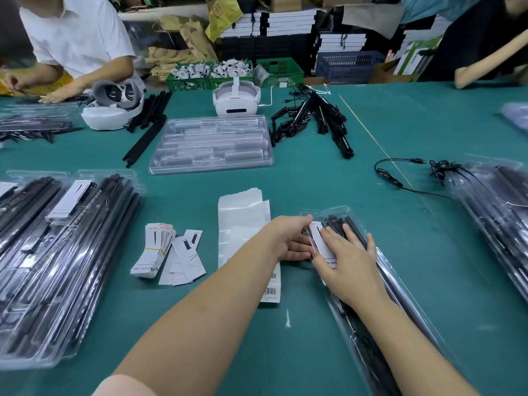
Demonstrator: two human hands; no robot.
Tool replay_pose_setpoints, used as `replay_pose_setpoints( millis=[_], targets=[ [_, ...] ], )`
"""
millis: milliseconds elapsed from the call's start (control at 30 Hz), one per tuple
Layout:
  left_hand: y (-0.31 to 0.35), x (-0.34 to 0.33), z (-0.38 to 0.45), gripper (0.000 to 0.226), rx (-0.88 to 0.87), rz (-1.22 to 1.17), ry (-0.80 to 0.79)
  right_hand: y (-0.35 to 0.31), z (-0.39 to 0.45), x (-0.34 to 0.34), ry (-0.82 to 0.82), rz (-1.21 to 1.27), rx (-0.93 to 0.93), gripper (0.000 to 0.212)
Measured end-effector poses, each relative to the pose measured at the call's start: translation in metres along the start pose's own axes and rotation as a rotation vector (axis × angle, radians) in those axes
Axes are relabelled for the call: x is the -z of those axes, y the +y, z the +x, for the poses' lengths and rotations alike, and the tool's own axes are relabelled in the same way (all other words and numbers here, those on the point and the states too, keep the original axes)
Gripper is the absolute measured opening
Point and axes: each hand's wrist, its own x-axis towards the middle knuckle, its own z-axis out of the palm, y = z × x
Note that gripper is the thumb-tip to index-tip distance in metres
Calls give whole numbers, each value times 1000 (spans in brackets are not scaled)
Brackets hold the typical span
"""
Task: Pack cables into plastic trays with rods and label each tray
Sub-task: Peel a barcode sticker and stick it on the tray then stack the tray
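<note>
A long clear plastic tray (405, 284) holding black rods and a cable lies diagonally on the green table, right of centre. A white label card (321, 241) lies on its upper end. My right hand (347, 262) lies flat on the card and the tray with its fingers straight. My left hand (291, 238) touches the tray's left edge next to the card, fingers curled at the rim. A banded stack of label cards (155, 250) and loose cards (187, 257) lie to the left.
Filled trays are stacked at the left (60, 252) and right (497, 212). Empty clear trays (211, 144), loose black rods (148, 130), cable bundles (314, 121) and a loose cable (400, 172) lie farther back. White backing sheets (243, 221) lie beside my left hand. Other people work at the far corners.
</note>
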Motion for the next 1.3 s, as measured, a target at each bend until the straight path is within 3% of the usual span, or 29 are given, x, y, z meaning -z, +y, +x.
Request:
replay_pose_setpoints(
  millis=[300, 400, 467, 533, 633, 833, 967, 1100, 1200, 1300],
  targets=[
    [5, -10, 5, 25, -128, 241, 145, -2, -1, 1, 8, -45, -1, 75],
    [8, -8, 5, 30, -223, 600, 252, -3, -1, 0, -9, -85, -1, 79],
    [9, -3, 6, 35, -340, 919, 434, -3, -1, -1, -30, -145, 0, 82],
    [11, 1, 5, 38, -426, 1058, 535, -3, 0, -1, -42, -191, 0, 84],
    [13, 5, 8, 37, -422, 988, 494, -4, 0, 0, -61, -224, 1, 90],
    [14, 10, 18, 29, -291, 604, 287, -10, 2, 3, -128, -251, -28, 82],
    [18, 5, 23, 23, -302, 587, 278, -22, -2, -3, -145, -300, -46, 73],
    [22, 5, 30, 33, -299, 626, 308, -32, -6, -4, -104, -308, -57, 66],
    [23, 8, 33, 47, -226, 447, 243, -34, -7, 0, -41, -282, -20, 57],
    [23, 9, 33, 42, -119, 273, 137, -35, -7, -1, 80, -211, 87, 50]
  ],
)
